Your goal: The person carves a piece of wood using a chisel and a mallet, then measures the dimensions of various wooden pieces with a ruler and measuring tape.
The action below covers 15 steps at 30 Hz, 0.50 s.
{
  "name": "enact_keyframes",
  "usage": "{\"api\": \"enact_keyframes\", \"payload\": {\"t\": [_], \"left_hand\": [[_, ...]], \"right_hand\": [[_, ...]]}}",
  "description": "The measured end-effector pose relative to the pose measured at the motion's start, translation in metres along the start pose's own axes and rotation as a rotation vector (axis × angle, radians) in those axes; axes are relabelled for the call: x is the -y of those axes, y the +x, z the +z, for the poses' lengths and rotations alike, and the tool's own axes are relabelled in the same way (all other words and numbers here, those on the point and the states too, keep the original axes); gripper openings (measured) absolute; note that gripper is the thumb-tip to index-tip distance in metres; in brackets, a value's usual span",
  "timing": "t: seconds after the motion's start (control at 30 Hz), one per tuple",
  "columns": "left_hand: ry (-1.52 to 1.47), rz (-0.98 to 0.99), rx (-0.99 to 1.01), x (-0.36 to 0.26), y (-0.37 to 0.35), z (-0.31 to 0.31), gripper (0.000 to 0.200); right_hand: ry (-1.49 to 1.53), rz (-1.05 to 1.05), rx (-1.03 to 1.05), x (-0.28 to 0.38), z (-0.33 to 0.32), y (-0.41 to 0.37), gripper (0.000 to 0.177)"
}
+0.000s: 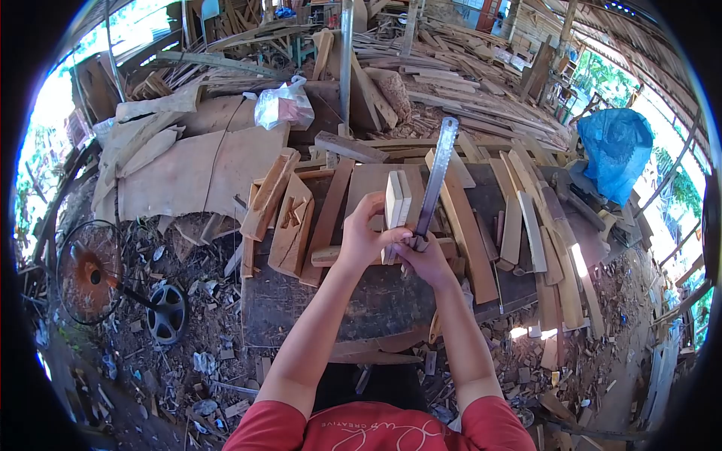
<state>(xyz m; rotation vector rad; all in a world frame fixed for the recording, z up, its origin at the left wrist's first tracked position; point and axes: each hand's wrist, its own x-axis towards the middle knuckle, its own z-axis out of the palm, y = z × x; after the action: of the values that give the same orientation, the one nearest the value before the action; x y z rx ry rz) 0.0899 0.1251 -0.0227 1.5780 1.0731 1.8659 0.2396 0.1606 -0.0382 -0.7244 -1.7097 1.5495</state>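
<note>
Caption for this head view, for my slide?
Left hand steadies pale wood blocks upright over a workbench while right hand holds a long metal strip beside them.

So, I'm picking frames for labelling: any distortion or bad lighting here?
Head view: strong fisheye bends the edges inside a black round border; daylight blows out the far left and right; the left hand, right hand, wood blocks and metal strip sit sharp in even shade.
</note>
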Motion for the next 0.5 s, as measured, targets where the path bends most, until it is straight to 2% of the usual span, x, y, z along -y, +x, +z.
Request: {"api": "enact_keyframes", "payload": {"t": [0.1, 0.13, 0.23, 0.27, 0.33, 0.5], "left_hand": [[-0.048, -0.015, 0.021, 0.003, -0.002, -0.001, 0.066], [-0.034, 0.044, 0.042, 0.003, -0.002, -0.002, 0.06], [-0.104, 0.039, 0.047, -0.002, -0.003, -0.001, 0.055], [-0.168, -0.111, 0.114, -0.003, -0.003, -0.005, 0.061], [-0.248, -0.144, 0.152, -0.006, -0.002, -0.006, 0.056], [-0.181, -0.09, 0.149, -0.002, 0.0, -0.009, 0.053]], "right_hand": [[0.03, 0.012, -0.015, 0.003, 0.004, -0.002, 0.028], [0.027, 0.008, -0.025, 0.006, 0.004, -0.003, 0.028], [-0.044, 0.078, -0.041, 0.013, 0.005, -0.004, 0.038], [-0.044, 0.045, -0.04, 0.012, 0.005, -0.004, 0.043], [0.007, -0.013, -0.055, 0.013, 0.01, -0.005, 0.055], [-0.097, -0.007, -0.101, 0.012, 0.014, -0.006, 0.055]]}}
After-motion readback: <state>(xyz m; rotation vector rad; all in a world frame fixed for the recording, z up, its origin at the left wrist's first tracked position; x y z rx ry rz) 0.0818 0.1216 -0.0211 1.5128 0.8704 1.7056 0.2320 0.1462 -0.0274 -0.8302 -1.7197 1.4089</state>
